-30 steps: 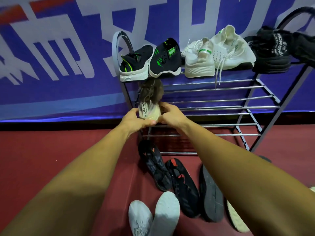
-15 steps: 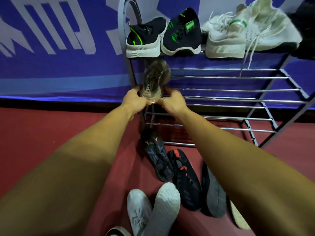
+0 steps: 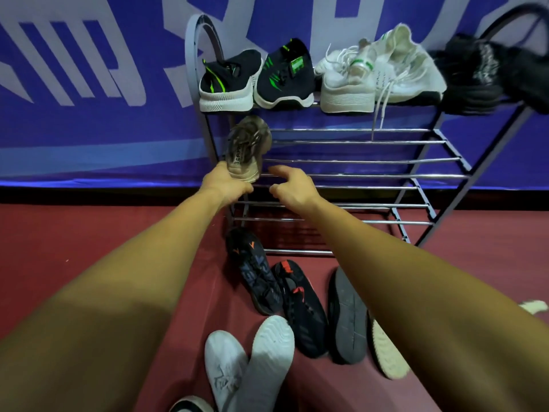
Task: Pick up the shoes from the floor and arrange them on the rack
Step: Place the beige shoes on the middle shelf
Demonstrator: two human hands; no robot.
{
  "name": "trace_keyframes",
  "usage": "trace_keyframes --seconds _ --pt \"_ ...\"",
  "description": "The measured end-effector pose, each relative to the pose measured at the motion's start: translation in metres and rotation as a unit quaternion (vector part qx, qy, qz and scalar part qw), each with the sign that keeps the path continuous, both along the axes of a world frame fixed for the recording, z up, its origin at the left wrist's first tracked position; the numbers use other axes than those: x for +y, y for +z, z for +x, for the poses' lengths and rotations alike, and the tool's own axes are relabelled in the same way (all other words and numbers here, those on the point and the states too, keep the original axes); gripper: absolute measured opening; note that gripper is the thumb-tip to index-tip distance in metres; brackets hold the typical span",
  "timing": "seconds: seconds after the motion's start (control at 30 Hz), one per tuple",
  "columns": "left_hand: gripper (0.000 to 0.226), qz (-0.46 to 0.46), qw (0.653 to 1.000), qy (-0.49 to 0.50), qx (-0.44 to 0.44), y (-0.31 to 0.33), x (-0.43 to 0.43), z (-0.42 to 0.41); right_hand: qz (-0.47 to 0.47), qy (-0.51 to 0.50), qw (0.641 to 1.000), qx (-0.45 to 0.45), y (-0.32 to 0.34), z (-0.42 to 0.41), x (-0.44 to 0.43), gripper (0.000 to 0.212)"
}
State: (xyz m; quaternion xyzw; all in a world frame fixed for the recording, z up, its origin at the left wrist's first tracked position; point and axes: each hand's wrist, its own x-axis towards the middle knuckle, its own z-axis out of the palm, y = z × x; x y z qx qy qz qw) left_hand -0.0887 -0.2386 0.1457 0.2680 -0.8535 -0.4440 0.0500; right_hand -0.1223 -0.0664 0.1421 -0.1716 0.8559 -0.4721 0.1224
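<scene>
With my left hand (image 3: 225, 185) gripping the heel of the brown shoe (image 3: 248, 147) at the left end of tier 2 of the rack (image 3: 356, 142), and my right hand (image 3: 292, 188) loose and empty just beside it, I'd seat the sole flat across the rails.

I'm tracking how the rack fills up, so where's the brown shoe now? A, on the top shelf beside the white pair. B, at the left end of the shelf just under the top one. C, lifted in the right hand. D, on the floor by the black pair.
B: the brown shoe lies at the left end of the rack, one tier below the top, with the left hand at its heel.
</scene>
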Motion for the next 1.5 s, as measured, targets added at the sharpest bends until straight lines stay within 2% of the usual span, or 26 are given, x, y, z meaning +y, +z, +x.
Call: trace_keyframes --seconds 0.07,0.13,0.2,0.3,0.47,0.63,0.73,0.9,1.03,1.17,1.37,1.5 --pt "0.065 -0.012 1.0 -0.008 0.01 0.005 0.009 0.006 0.027 -0.005 1.0 0.002 0.001 0.002 0.018 0.057" --pt "0.075 -0.036 0.999 -0.041 0.003 0.007 0.022 0.014 0.057 -0.01 0.998 -0.008 -0.001 0.007 0.037 0.057" --pt "0.082 -0.06 0.994 -0.09 -0.028 0.004 0.04 0.02 0.087 -0.014 0.996 -0.026 -0.006 0.014 0.056 0.058" --pt "0.076 -0.076 0.982 -0.151 -0.083 -0.007 0.074 0.026 0.157 -0.004 0.987 -0.033 -0.015 0.032 0.089 0.058" --pt "0.051 -0.122 0.944 -0.276 -0.136 -0.019 0.143 0.03 0.245 0.032 0.969 -0.032 -0.03 0.054 0.149 0.041" --pt "0.048 -0.174 0.892 -0.383 -0.165 -0.034 0.202 0.029 0.298 0.01 0.952 -0.069 -0.054 0.061 0.215 0.053" --pt "0.05 -0.204 0.865 -0.421 -0.182 -0.049 0.228 0.027 0.308 -0.016 0.945 -0.111 -0.068 0.063 0.256 0.049" --pt "0.049 -0.238 0.827 -0.468 -0.203 -0.074 0.27 0.021 0.34 -0.056 0.93 -0.127 -0.085 0.066 0.312 0.038" --pt "0.048 -0.244 0.801 -0.504 -0.209 -0.086 0.313 0.013 0.361 -0.076 0.916 -0.158 -0.101 0.067 0.354 0.043" --pt "0.048 -0.243 0.779 -0.535 -0.218 -0.103 0.354 0.006 0.341 -0.095 0.911 -0.212 -0.114 0.071 0.384 0.041" --pt "0.052 -0.245 0.746 -0.577 -0.225 -0.148 0.423 -0.01 0.32 -0.129 0.903 -0.258 -0.152 0.071 0.427 0.05" --pt "0.049 -0.234 0.743 -0.584 -0.227 -0.179 0.466 -0.021 0.292 -0.164 0.907 -0.255 -0.177 0.064 0.452 0.069"
